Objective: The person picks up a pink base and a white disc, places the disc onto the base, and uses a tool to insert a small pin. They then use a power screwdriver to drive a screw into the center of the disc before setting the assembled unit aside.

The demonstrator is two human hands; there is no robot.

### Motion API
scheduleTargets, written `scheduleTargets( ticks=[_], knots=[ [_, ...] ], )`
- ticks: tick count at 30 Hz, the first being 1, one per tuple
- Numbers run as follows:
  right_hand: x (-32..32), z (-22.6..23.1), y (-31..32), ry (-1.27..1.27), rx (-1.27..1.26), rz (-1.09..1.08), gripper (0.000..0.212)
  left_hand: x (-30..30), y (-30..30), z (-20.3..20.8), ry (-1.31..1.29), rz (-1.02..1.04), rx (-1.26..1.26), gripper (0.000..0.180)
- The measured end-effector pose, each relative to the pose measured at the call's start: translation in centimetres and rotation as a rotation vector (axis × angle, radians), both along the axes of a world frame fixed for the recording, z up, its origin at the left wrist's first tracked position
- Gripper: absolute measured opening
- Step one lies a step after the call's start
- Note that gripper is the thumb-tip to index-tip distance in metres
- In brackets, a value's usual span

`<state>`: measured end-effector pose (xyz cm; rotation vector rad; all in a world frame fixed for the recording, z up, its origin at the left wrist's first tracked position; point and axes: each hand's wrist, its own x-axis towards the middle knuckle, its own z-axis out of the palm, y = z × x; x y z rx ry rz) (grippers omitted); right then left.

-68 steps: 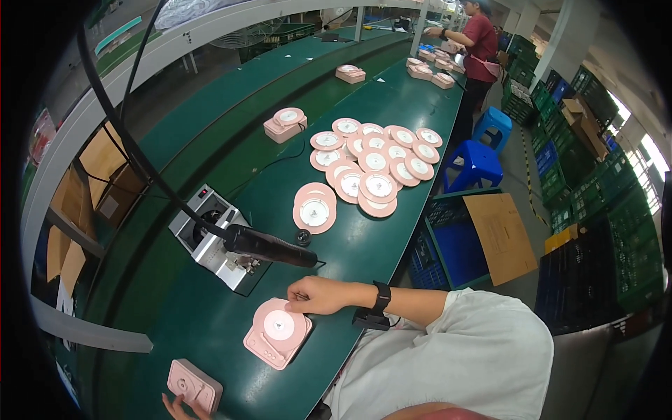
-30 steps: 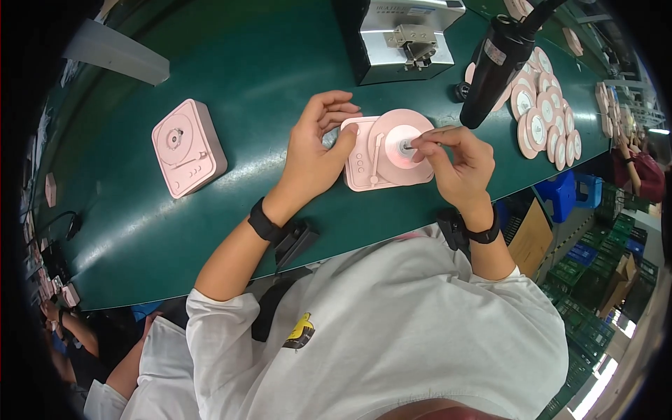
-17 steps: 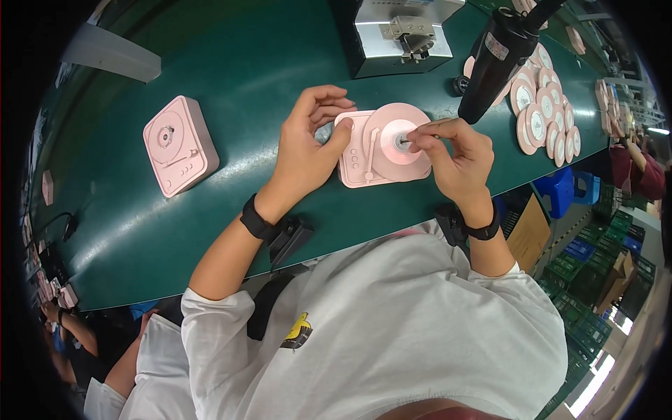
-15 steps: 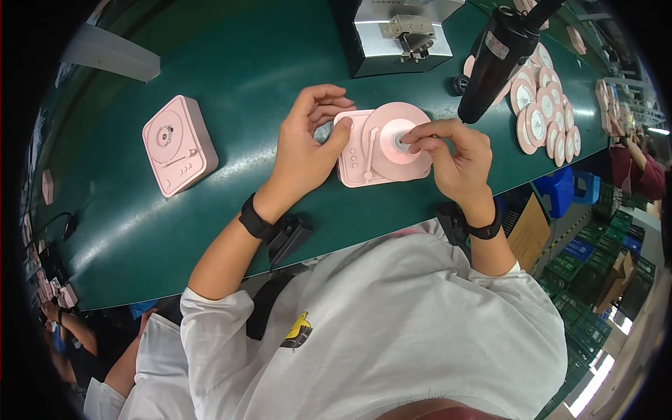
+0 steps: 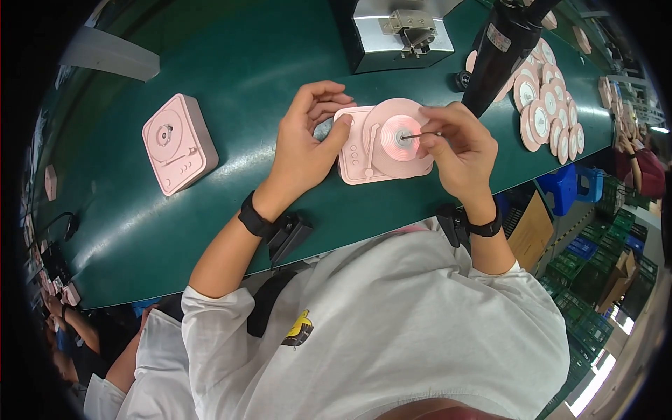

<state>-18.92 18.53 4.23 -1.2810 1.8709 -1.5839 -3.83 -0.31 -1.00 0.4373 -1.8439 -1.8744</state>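
Observation:
A pink record-player-shaped device (image 5: 358, 166) lies on the green table in front of me, with a round pink disc (image 5: 389, 158) on its right part. My left hand (image 5: 302, 143) holds the device's left side, thumb pressed on its far left corner and fingers curled beyond it. Over the disc's right side, my right hand (image 5: 463, 148) pinches a thin metal rod (image 5: 418, 136). The rod's tip is at the disc's centre; whether it touches cannot be told. A second pink player (image 5: 176, 145) stands to the left, its spindle uncovered.
A black power screwdriver (image 5: 493, 59) hangs at the right, close beyond my right hand. Many pink discs (image 5: 540, 120) lie heaped at the far right. A metal-fronted box (image 5: 402, 38) stands at the back. Other people work at both sides.
My right hand has drawn back a little to the right from the disc's centre, and the thin rod now shows in its fingers. My left hand has stayed in place.

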Motion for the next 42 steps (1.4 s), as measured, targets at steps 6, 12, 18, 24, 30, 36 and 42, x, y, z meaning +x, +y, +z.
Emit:
scheduleTargets(
  ticks=[6,12,18,24,30,36,42],
  knots=[
    [0.3,-0.5,0.0,-0.361,-0.149,0.006,0.019,-0.1,-0.1,0.1,-0.006,0.000,0.002,0.039],
    [0.2,-1.2,-0.2,-0.216,-0.148,0.029,0.015,-0.3,0.0,-0.2,0.018,0.025,0.031,0.038],
    [-0.9,-1.0,0.5,-0.129,-0.062,0.107,0.014,-0.1,0.1,0.0,-0.009,0.016,0.006,0.038],
    [0.6,-1.5,-0.1,-0.274,-0.162,-0.007,0.022,-0.1,0.0,0.1,0.004,0.007,0.007,0.039],
    [-0.2,-1.6,0.1,-0.197,-0.170,0.022,0.025,0.0,0.0,0.1,-0.001,0.010,0.013,0.039],
    [0.5,-1.2,-0.4,-0.295,-0.173,-0.005,0.025,-0.1,0.1,0.0,0.004,0.037,0.034,0.038],
    [0.2,-1.7,-0.1,-0.260,-0.196,0.052,0.025,-0.3,0.0,0.0,0.004,0.027,0.038,0.038]
  ],
)
